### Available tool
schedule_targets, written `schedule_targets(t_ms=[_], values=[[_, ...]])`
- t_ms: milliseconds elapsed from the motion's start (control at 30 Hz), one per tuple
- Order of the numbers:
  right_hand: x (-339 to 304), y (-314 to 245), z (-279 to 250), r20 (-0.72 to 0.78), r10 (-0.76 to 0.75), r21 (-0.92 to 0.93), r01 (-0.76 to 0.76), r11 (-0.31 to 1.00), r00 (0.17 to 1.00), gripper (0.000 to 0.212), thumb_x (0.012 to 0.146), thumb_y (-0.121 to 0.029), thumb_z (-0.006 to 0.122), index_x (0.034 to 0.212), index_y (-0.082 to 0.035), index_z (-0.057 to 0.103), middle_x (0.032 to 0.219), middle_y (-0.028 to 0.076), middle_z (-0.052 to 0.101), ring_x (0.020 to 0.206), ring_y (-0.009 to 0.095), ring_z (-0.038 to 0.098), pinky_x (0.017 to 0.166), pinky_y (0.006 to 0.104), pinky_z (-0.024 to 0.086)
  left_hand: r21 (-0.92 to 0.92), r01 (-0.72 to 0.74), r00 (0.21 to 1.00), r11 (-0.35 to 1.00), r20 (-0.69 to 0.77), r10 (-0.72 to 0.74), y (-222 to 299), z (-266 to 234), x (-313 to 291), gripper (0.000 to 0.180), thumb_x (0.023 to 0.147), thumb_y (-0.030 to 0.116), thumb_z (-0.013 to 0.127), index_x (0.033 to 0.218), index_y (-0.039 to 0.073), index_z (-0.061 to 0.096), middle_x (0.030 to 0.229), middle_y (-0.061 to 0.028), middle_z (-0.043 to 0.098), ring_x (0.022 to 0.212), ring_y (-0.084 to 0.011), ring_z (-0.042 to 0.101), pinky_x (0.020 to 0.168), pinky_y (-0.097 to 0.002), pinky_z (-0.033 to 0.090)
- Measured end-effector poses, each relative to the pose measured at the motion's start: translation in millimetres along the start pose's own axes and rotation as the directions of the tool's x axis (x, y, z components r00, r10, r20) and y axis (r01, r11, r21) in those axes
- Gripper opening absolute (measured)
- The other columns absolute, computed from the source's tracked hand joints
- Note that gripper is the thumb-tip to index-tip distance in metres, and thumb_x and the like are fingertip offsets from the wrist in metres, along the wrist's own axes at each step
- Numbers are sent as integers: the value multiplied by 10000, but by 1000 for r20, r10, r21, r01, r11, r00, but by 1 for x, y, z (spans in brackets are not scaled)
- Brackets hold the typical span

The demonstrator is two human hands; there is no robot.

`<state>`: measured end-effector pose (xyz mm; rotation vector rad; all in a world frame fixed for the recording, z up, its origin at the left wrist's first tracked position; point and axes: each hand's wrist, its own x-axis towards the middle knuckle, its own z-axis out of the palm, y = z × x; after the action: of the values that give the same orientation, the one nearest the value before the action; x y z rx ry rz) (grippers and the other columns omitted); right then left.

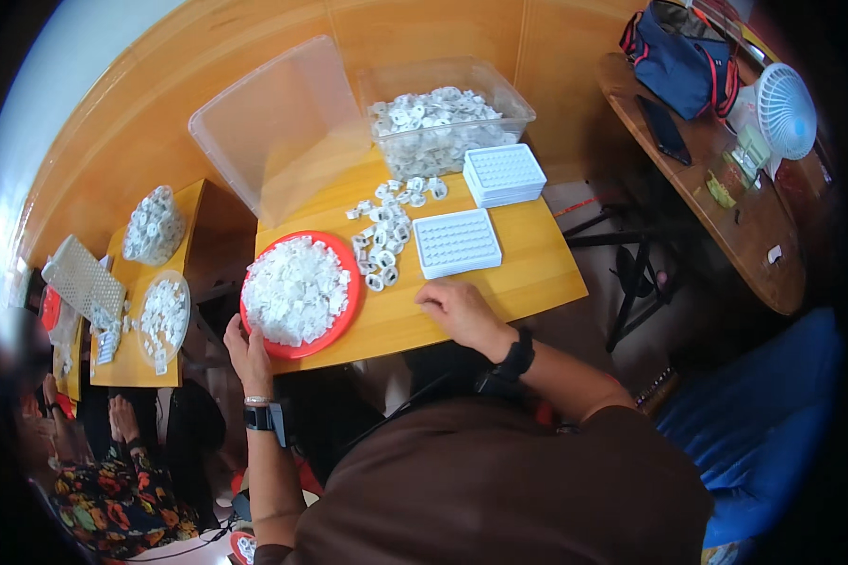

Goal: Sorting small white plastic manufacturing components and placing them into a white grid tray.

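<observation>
A round red plate (350, 325) heaped with small white plastic pieces (297, 290) sits at the table's left front. My left hand (248, 356) grips its near left rim, thumb over the edge. My right hand (464, 315) rests by the table's front edge with its fingers curled down; whatever they may hold is hidden. Just beyond it lies a white tray (457, 243) with rows of small slots. Between plate and tray are loose white round parts (383, 235) with dark centres. A stack of similar white trays (504, 176) stands farther right.
A clear bin (452, 132) full of white parts stands at the back, with a clear lid (278, 122) leaning beside it. At left, another person's hands (122, 417) are near a second table (127, 375). A side table (693, 184) at right carries a fan (785, 111) and bag (678, 61).
</observation>
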<state>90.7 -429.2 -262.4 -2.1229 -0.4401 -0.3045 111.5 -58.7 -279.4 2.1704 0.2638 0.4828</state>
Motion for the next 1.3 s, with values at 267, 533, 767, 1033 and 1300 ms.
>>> schedule_targets(t_ms=[267, 533, 767, 1033, 1300], values=[[16, 1, 28, -22, -158, -57, 157, 986, 987, 43, 802, -58, 591, 823, -51, 628, 786, 103, 624, 798, 299, 608, 696, 394, 489, -69, -15, 995, 997, -99, 8, -6, 24, -9, 507, 936, 149, 507, 1379, -46, 359, 1397, -185, 408, 1282, -291, 413, 1095, -359, 288], [19, 3, 27, -23, -160, -53, 158, 986, 987, 62, 801, -42, 571, 832, -42, 625, 818, 111, 582, 801, 306, 588, 698, 392, 489, -84, -16, 989, 996, -145, 3, -3, 29, -13, 479, 970, 172, 500, 1377, -41, 367, 1375, -170, 440, 1268, -265, 429, 1081, -343, 301], [20, 2, 24, -43, -215, -44, 213, 976, 976, 104, 784, -32, 570, 883, -26, 600, 849, 107, 570, 814, 288, 580, 690, 378, 492, -152, -22, 993, 988, -121, 3, -8, 27, -14, 457, 958, 168, 508, 1347, -40, 390, 1339, -162, 459, 1226, -248, 451, 1056, -348, 330], [24, 6, -52, -164, -225, -389, 147, 909, 960, 99, 765, -58, 618, 863, -53, 632, 855, 70, 569, 832, 247, 579, 685, 353, 502, -124, -9, 993, 992, -116, -6, 6, 25, -17, 443, 955, 183, 502, 1325, -43, 414, 1300, -165, 486, 1205, -247, 467, 1042, -345, 338], [20, 20, -61, -29, -221, -575, 164, 802, 975, 39, 756, -55, 637, 790, -40, 625, 836, 68, 582, 813, 250, 572, 699, 355, 494, -120, -40, 994, 992, -101, 28, 2, 24, -17, 431, 954, 180, 511, 1312, -46, 428, 1296, -170, 494, 1199, -253, 476, 1041, -347, 341]])
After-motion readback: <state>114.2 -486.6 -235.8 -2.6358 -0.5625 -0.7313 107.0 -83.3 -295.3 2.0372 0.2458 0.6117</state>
